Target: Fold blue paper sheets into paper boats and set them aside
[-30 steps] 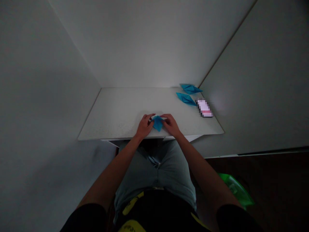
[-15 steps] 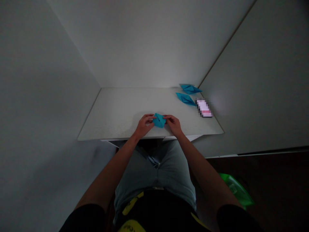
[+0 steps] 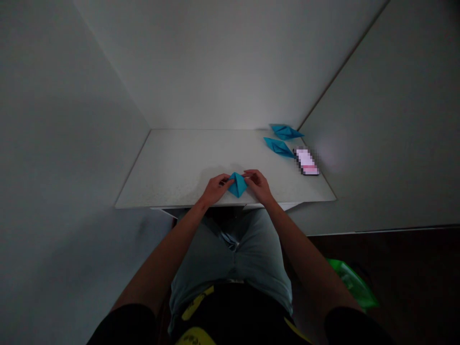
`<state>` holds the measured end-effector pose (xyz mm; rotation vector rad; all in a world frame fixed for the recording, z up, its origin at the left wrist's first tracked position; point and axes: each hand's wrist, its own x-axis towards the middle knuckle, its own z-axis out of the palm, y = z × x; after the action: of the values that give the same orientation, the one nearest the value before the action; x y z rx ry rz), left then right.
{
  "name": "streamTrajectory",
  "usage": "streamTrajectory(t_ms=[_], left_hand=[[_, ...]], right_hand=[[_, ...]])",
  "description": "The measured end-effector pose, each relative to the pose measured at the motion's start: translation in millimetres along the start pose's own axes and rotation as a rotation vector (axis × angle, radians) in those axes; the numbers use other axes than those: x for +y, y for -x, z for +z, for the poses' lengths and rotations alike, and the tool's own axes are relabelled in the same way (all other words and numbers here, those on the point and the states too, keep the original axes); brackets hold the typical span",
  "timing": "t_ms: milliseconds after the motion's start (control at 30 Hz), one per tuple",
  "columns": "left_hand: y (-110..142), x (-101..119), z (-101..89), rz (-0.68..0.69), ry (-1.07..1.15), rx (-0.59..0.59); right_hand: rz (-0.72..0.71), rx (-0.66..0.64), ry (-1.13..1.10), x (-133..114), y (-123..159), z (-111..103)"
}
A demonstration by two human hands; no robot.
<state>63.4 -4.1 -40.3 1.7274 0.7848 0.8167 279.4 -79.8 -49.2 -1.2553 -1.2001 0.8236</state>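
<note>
Between my two hands is a small piece of folded blue paper (image 3: 237, 186), diamond-shaped with a crease down its middle, close to the table's front edge. My left hand (image 3: 216, 188) pinches its left side, the thumb lying on top. On the opposite side my right hand (image 3: 258, 185) grips the right corner between thumb and fingers. Two blue paper boats lie at the back right of the table: one paper boat (image 3: 286, 132) near the wall, and another paper boat (image 3: 279, 147) just in front of it.
A phone with a lit, pixelated screen (image 3: 306, 161) lies at the right edge of the white table (image 3: 172, 163). Walls close in the table at the back, left and right. A green bag (image 3: 352, 283) is on the dark floor at the lower right.
The folded paper has been turned or reshaped: the slit seen on its upper face gives way to a smooth creased diamond. Both hands have shifted their grip slightly.
</note>
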Motion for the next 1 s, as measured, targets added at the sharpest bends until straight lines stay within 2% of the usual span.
streamTrajectory(t_ms=[167, 300, 567, 733, 867, 1000], left_hand=[[0, 5, -0.9, 0.005, -0.003, 0.027], [-2, 6, 0.5, 0.053, 0.030, 0.068], [-2, 7, 1.0, 0.076, 0.074, 0.126], [-4, -2, 2.2, 0.006, 0.110, 0.235], [-6, -10, 2.2, -0.037, 0.190, 0.373], [-9, -16, -0.4, -0.071, 0.305, 0.518]], right_hand=[[0.005, -0.129, 0.209, -7, 2, 5], [-0.008, -0.092, 0.258, -13, 1, 5], [-0.025, -0.003, 0.214, -20, 1, 8], [-0.007, 0.119, 0.203, -16, 0, 4], [-0.004, 0.247, 0.110, -7, -4, 2], [0.029, 0.281, -0.012, 0, -7, 2]])
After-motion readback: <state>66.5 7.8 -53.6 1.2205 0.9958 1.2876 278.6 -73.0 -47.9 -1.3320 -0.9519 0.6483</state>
